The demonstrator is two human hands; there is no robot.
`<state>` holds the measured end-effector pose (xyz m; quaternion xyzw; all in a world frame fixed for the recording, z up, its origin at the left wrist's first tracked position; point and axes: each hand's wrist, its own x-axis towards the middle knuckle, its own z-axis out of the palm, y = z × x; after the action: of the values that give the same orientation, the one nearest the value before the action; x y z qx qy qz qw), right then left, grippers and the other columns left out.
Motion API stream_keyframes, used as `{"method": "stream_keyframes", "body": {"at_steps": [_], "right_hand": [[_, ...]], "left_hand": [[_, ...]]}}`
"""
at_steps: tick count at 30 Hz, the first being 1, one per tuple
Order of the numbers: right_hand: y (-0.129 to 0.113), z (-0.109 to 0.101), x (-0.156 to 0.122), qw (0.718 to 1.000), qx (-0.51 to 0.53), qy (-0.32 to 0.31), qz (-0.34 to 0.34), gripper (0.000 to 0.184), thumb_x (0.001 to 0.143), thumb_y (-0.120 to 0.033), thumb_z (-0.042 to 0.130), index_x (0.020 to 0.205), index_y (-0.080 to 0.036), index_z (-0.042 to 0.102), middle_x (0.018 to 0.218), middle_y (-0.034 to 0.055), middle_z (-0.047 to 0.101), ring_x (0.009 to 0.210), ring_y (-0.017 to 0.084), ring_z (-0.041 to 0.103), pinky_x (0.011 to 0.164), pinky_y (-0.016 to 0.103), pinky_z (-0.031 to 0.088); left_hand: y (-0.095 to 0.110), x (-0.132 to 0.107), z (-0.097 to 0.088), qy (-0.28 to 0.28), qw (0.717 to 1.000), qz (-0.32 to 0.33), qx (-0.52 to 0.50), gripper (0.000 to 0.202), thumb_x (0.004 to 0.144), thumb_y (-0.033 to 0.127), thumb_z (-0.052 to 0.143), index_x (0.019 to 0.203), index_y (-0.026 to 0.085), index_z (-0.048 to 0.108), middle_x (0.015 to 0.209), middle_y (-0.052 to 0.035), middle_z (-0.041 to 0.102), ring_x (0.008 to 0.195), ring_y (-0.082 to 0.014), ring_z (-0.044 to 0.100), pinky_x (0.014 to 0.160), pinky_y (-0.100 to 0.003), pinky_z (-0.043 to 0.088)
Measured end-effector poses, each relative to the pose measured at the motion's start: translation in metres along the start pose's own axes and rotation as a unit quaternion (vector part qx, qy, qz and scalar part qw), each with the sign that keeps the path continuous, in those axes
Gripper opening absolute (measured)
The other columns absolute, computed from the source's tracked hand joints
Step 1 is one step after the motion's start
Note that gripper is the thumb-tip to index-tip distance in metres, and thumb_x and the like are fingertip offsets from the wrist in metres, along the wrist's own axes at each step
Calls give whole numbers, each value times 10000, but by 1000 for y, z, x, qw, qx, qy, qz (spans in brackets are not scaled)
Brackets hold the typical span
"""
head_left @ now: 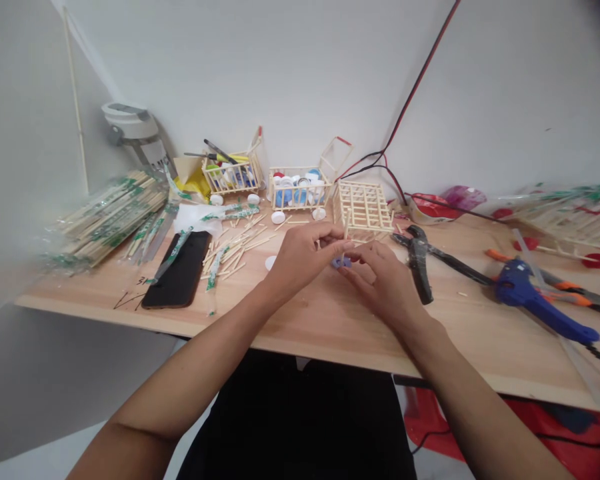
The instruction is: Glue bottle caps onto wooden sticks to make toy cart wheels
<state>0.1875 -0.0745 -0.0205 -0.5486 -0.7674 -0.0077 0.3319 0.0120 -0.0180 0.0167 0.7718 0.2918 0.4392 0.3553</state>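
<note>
As we bring our left hand (pixel 300 261) and right hand (pixel 380 283) together at mid-table, the curled fingers close around a small blue plastic piece (pixel 341 263), just near a lattice of wooden sticks (pixel 363 207); which fingers grip it, we cannot tell.

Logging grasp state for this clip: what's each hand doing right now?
Left hand: closed, fingertips at a small blue piece; cannot tell if gripping it.
Right hand: closed over that piece; firm hold cannot be told.
</note>
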Motion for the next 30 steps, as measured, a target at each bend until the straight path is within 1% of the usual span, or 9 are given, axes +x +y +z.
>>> {"method": "stream_keyframes", "body": {"at_steps": [3,6,9,14,16,20,27,30], "right_hand": [[2,0,0,1000,-3,5,-6,168,899,-351,571,978,-208,605,921,76,631,893,241,558,777,396,442],[3,-1,-1,1000,-1,7,-7,167,897,-340,577,993,-207,608,926,76,631,897,238,559,783,393,441],[2,-1,-1,1000,3,8,-3,174,894,-337,584,1019,-218,610,930,69,630,899,235,563,792,394,439],[0,-1,-1,1000,-5,-10,8,173,885,-330,593,1020,-224,614,922,65,625,911,241,565,794,391,443],[-1,-1,-1,1000,-9,-12,6,164,884,-328,591,1011,-227,614,921,68,626,913,245,565,792,392,446],[-2,-1,-1,1000,-18,-22,6,162,882,-328,588,988,-210,620,923,87,622,913,259,563,794,409,449],[-4,1,0,998,-45,-35,-12,153,880,-320,591,956,-192,624,912,105,631,900,277,567,780,421,430],[-2,2,-2,997,-59,-37,-23,158,880,-323,591,971,-197,614,924,102,653,895,277,573,761,409,411]], "left_hand": [[0,0,0,0,1000,-7,-7,148,823,294,644,818,157,700,776,-20,706,738,-129,613,659,-241,433],[-1,0,-1,2,1000,-14,-11,156,839,292,625,833,153,696,751,-14,693,711,-119,600,635,-233,422],[-2,0,-2,1,1000,-11,-5,186,858,308,600,805,151,685,734,-11,679,676,-110,575,616,-229,414],[-3,-1,-1,7,1000,-3,12,218,867,300,584,721,149,646,738,-13,672,666,-109,558,623,-238,406],[-3,-1,-1,4,1000,5,20,245,866,310,587,681,152,612,704,-1,644,651,-107,535,616,-240,392],[-4,0,-1,-2,998,19,61,307,866,321,587,609,163,531,574,35,514,592,-103,459,589,-245,350],[-5,0,0,-20,995,31,91,333,886,274,556,587,166,455,590,39,484,611,-105,456,614,-250,342],[-4,0,0,-26,994,31,99,330,887,265,552,587,169,452,599,35,495,624,-110,467,627,-252,349]]}}
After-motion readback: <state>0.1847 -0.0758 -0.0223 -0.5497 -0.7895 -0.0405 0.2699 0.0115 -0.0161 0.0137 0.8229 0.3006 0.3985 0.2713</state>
